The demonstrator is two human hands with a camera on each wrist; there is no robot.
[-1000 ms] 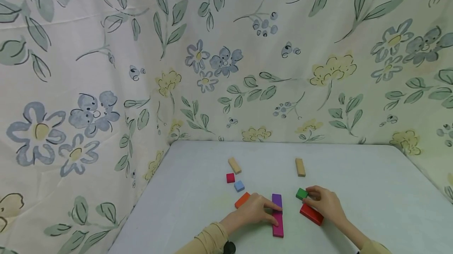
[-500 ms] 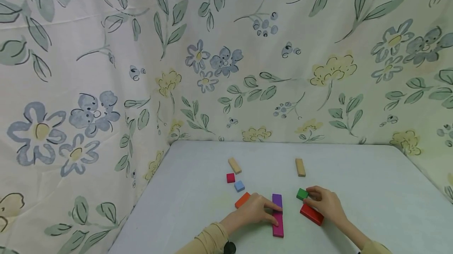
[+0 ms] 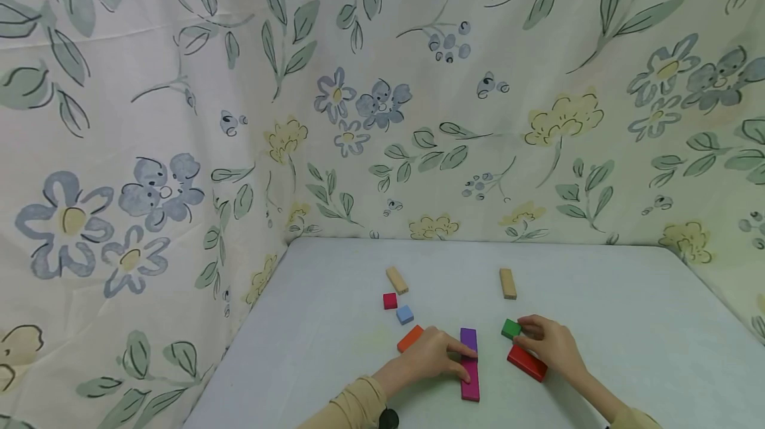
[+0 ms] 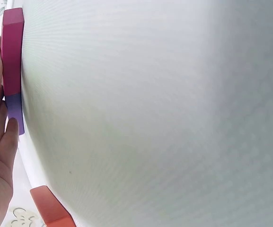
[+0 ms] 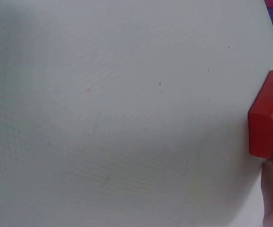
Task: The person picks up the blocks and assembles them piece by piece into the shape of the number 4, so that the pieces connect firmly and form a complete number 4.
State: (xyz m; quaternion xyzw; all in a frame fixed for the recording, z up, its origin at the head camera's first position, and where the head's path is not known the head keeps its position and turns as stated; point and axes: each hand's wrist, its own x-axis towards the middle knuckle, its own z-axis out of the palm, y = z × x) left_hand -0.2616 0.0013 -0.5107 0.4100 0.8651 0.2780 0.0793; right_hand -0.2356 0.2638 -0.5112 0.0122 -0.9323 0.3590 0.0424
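Observation:
In the head view my left hand (image 3: 431,353) lies over two blocks set end to end. Its index fingertip touches the purple block (image 3: 469,339) near the joint, and the thumb rests on the magenta block (image 3: 470,386); the left wrist view shows the magenta block (image 4: 12,54) and purple block (image 4: 15,113) alongside the fingers. On the right, my right hand (image 3: 552,346) pinches a small green cube (image 3: 510,329) at its right side between thumb and index finger. Just below that hand's fingertips lies a red block (image 3: 526,362), whose side fills the right wrist view's edge (image 5: 268,113).
An orange block (image 3: 410,338) lies partly behind the left hand. Further back are a light blue cube (image 3: 404,314), a small red cube (image 3: 390,301) and two plain wooden blocks, left (image 3: 396,279) and right (image 3: 508,283). Floral cloth (image 3: 382,103) hangs behind the white table (image 3: 335,283).

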